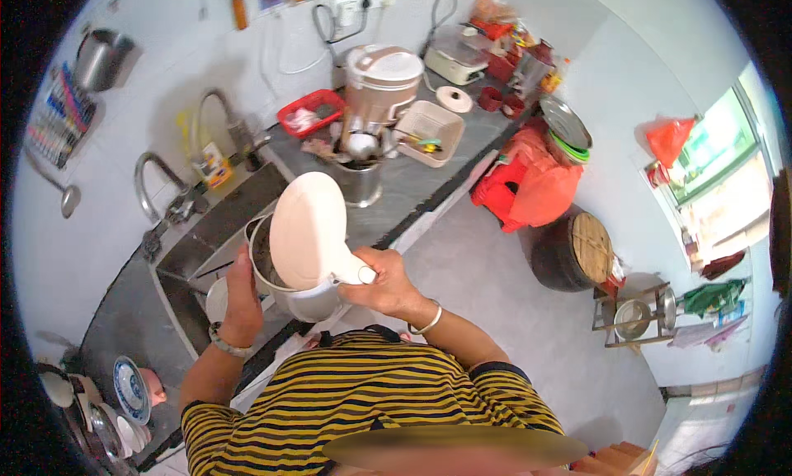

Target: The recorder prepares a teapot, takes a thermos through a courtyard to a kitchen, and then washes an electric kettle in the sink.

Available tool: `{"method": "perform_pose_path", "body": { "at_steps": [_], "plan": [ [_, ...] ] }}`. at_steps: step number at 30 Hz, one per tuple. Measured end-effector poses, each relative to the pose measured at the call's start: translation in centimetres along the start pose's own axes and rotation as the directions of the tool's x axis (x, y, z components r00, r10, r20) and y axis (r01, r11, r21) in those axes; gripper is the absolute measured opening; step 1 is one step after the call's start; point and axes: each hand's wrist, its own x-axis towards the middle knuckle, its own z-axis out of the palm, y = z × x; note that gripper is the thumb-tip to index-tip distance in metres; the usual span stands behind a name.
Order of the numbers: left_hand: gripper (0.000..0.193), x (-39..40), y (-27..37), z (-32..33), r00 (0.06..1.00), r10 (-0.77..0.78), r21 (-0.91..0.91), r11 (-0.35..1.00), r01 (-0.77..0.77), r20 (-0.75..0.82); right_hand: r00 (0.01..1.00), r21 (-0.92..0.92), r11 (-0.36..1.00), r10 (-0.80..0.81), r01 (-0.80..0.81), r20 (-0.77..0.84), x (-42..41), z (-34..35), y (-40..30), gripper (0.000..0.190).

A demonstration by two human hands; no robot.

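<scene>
A pale lidded kettle or pot is tilted in front of my body, over the front edge of the sink. Its cream lid stands raised and covers part of the mouth. Through the gap on the left a dark interior shows, its contents unclear. My right hand grips the short handle at the right, fingers wrapped under the lid's hinge. Against the left side of the body rests my left hand, upright, with its fingers near the rim. Behind it, a white bowl is partly visible in the sink.
Two curved faucets rise behind the sink. On the grey counter stand a steel pot, a beige basket, a red basket and a large lidded appliance. A blue-patterned bowl lies left. A dark barrel stands on the floor.
</scene>
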Motion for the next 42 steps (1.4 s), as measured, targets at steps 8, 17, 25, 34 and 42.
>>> {"method": "perform_pose_path", "body": {
  "at_steps": [8,17,25,34,42],
  "plan": [
    [0.047,3.9,-4.8,17.1,0.912,0.139,0.178,0.959,-0.221,0.385,0.970,-0.153,0.988,-0.031,-0.006,-0.243,-7.3,-15.5,0.9,0.022],
    [0.042,12.5,-12.0,31.6,0.877,-0.131,-0.026,0.987,0.161,0.462,0.849,-0.090,0.981,0.100,-0.170,-0.519,-9.4,-28.0,3.5,0.019],
    [0.039,22.7,-12.5,39.9,0.796,-0.268,-0.157,0.898,0.410,0.542,0.760,-0.123,0.969,0.084,-0.212,-0.644,-2.3,-36.3,6.6,0.013],
    [0.041,37.6,-16.9,45.2,0.844,-0.146,-0.083,0.972,0.219,0.516,0.778,-0.121,0.976,0.067,-0.181,-0.625,9.1,-44.9,9.3,0.013],
    [0.042,48.6,-16.2,47.7,0.927,-0.232,-0.137,0.950,0.281,0.295,0.874,-0.155,0.986,-0.030,-0.052,-0.485,22.1,-53.3,15.2,0.016]
  ]
}}
